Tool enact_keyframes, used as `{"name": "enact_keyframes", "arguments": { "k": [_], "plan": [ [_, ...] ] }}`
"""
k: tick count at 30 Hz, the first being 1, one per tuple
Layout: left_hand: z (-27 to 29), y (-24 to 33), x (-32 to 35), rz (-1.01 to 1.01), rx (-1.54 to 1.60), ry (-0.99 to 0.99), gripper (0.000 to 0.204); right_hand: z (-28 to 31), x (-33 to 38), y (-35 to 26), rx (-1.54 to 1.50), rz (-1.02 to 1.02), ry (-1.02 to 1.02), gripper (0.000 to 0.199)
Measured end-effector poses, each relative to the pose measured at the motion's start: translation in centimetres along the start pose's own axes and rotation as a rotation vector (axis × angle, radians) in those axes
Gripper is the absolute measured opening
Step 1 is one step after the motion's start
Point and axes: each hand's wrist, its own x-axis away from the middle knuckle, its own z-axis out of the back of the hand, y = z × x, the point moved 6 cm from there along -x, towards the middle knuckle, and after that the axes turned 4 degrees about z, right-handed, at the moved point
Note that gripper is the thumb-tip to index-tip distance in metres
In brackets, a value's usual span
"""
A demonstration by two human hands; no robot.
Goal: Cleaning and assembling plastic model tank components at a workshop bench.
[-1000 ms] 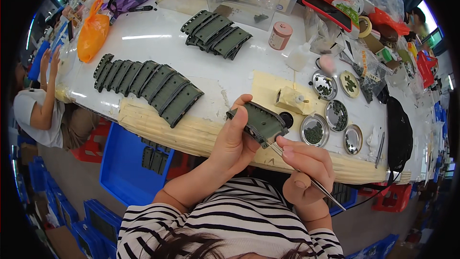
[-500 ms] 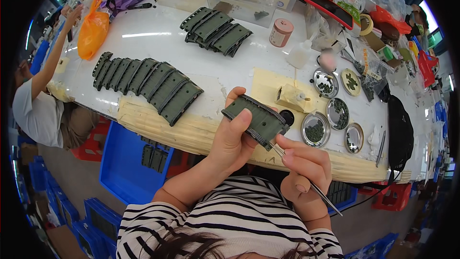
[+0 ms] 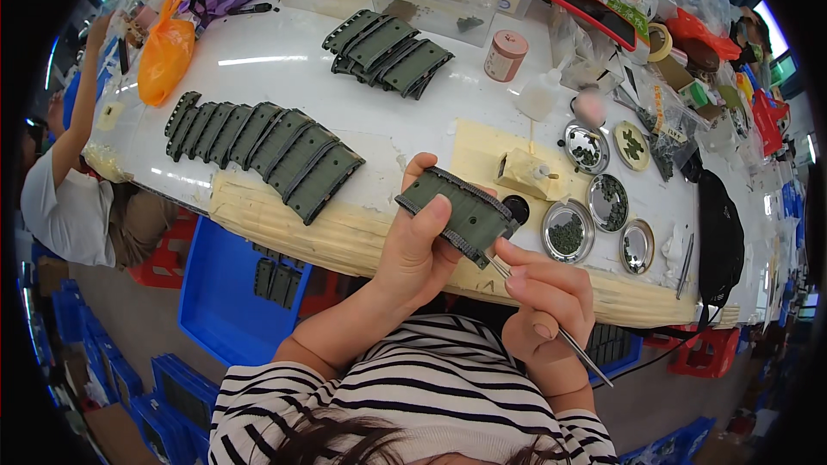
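In my left hand (image 3: 415, 250) is a dark green plastic panel (image 3: 463, 215) with black ridged edges and small round holes, tilted above the table's near edge. The thumb lies across its face and the fingers wrap behind it. My right hand (image 3: 551, 297) pinches a pair of metal tweezers (image 3: 577, 346). Their tips meet the panel's near right corner; whether they grip a small part there is too small to tell. Beyond the hands stand metal dishes (image 3: 568, 232) of tiny green pieces and a cream block (image 3: 527, 174) on a yellowish sheet.
A row of similar green panels (image 3: 263, 151) lies at left, with a stack (image 3: 388, 52) farther back. A pink-lidded jar (image 3: 506, 56), another pair of tweezers (image 3: 685, 265) and a black mask-like cloth (image 3: 720, 237) are on the table. Below sits a blue bin (image 3: 233, 293). A co-worker (image 3: 65, 198) sits at far left.
My hands and the panel have shifted only slightly, with the tweezers still at the same corner. At far left the co-worker's raised arm has moved left.
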Motion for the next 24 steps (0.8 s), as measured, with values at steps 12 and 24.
{"name": "enact_keyframes", "arguments": {
  "k": [12, 24],
  "plan": [
    [0.17, -0.22, -0.1, 0.033, 0.043, -0.023, 0.054, -0.05, -0.19, 0.26, -0.087, 0.004, 0.0, 0.029],
    [0.3, -0.15, -0.07, 0.07, 0.036, -0.035, 0.054, -0.1, -0.24, 0.6, -0.137, -0.033, 0.043, 0.028]
  ]
}}
